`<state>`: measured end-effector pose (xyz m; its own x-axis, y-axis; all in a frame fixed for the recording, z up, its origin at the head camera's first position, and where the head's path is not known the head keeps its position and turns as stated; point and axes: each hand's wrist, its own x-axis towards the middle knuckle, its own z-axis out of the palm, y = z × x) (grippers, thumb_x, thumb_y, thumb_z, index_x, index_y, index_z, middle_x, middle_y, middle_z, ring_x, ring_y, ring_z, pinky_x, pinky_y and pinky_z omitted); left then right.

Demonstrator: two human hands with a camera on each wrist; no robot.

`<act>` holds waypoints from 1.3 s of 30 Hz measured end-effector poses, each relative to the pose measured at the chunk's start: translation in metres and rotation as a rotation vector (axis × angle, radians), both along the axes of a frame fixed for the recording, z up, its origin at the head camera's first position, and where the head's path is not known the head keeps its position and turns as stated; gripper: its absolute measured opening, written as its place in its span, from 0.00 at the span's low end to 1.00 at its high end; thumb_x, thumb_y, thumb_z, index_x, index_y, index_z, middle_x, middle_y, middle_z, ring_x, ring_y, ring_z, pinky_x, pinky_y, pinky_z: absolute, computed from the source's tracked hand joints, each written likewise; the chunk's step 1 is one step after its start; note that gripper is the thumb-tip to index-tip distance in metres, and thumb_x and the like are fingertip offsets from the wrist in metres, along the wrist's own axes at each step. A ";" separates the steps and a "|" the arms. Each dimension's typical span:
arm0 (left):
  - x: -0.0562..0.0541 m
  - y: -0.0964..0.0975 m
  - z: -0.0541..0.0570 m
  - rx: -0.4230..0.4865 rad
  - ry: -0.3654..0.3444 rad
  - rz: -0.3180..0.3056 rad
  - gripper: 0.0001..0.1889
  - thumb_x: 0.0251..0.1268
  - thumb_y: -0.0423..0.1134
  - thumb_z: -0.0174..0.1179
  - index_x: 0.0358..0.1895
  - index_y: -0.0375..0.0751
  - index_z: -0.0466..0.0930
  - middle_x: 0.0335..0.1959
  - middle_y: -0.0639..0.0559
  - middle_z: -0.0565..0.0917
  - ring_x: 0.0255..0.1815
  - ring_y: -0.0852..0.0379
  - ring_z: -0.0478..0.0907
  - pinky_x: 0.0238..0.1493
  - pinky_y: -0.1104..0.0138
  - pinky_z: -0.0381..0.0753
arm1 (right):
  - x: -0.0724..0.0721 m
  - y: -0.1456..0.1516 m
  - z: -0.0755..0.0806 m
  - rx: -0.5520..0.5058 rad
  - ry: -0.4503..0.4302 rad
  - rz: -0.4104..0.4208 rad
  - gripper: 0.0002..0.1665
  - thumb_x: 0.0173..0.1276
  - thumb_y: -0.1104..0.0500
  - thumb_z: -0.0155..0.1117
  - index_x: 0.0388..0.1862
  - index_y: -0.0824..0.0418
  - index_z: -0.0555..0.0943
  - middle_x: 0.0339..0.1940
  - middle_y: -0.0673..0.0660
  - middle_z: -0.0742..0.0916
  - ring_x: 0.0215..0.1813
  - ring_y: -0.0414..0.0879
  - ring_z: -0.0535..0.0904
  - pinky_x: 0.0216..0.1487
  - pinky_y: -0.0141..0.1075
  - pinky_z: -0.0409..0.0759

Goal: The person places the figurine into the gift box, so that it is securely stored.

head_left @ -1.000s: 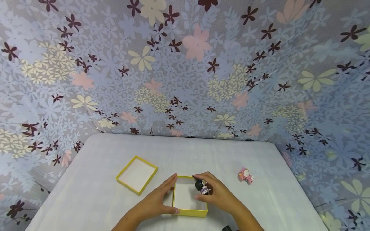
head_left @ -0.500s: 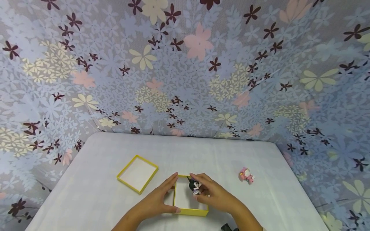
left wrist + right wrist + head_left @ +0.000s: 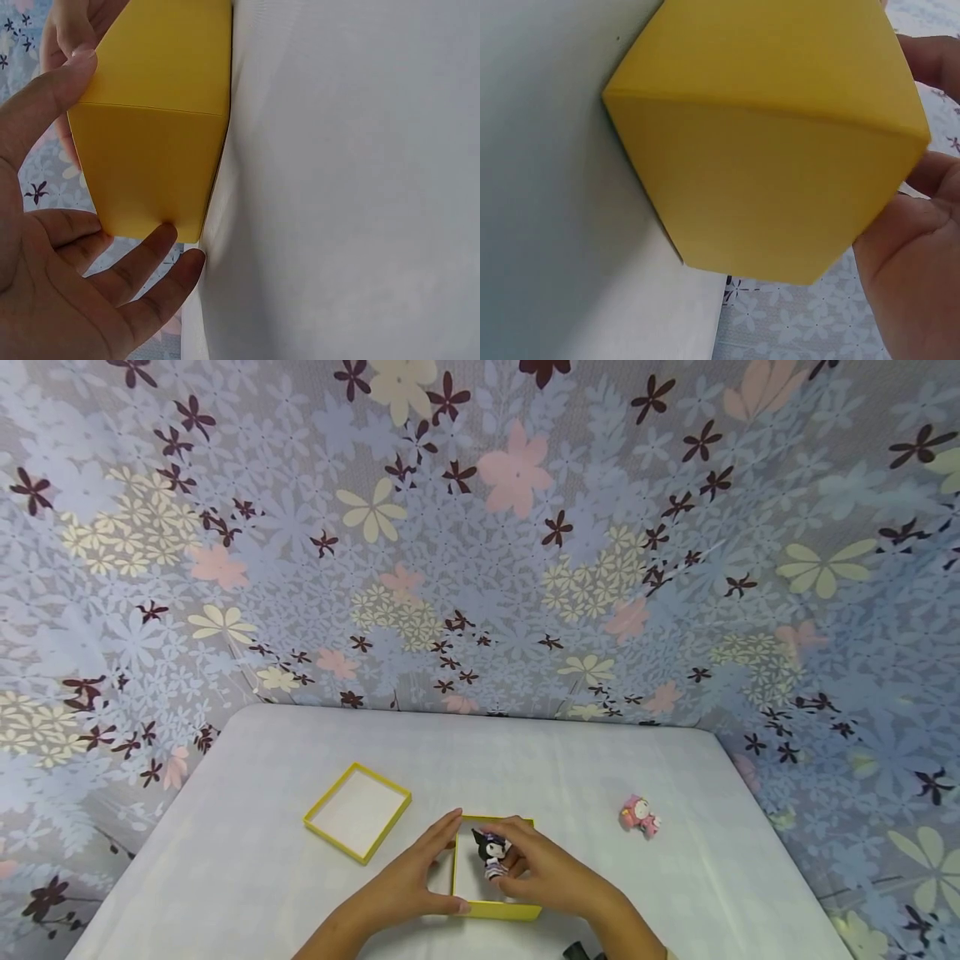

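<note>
A small figurine [image 3: 492, 850] with a black pointed hood, white face and striped lower body is held in my right hand [image 3: 551, 872], tilted inside the open yellow box [image 3: 502, 911]. The right hand reaches over the box's right side. My left hand [image 3: 401, 885] holds the box at its left side, thumb at the front corner and fingers toward the back. In the left wrist view the thumb is at the top edge of the box [image 3: 150, 165] and fingertips touch its side. From the right wrist, the box [image 3: 765, 187] hides the figurine.
A shallow yellow-rimmed lid [image 3: 356, 812] lies with its white inside up, left of the box. A pink figurine [image 3: 640, 815] lies at the right of the white-covered table [image 3: 517, 760]. A black object [image 3: 577, 952] shows by the right forearm. Floral cloth [image 3: 480, 568] rises behind.
My right hand has moved left with the black-hooded figurine, from the box's right side to nearer its middle, and the figurine's face now shows more. The left hand stays on the box.
</note>
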<state>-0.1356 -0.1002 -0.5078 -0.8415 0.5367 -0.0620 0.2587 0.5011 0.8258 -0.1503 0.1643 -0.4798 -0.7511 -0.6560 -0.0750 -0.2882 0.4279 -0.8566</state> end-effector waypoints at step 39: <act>0.000 0.002 -0.002 0.071 -0.007 -0.038 0.59 0.55 0.59 0.73 0.84 0.55 0.42 0.86 0.58 0.43 0.75 0.47 0.66 0.70 0.53 0.76 | -0.007 -0.031 -0.007 0.361 0.255 0.024 0.34 0.57 0.52 0.80 0.63 0.58 0.81 0.49 0.43 0.81 0.39 0.27 0.76 0.41 0.22 0.79</act>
<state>-0.1356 -0.0984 -0.5098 -0.8201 0.5714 -0.0287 0.2705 0.4314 0.8606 -0.1573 0.1328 -0.4869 -0.7603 -0.6389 -0.1171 -0.4841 0.6775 -0.5537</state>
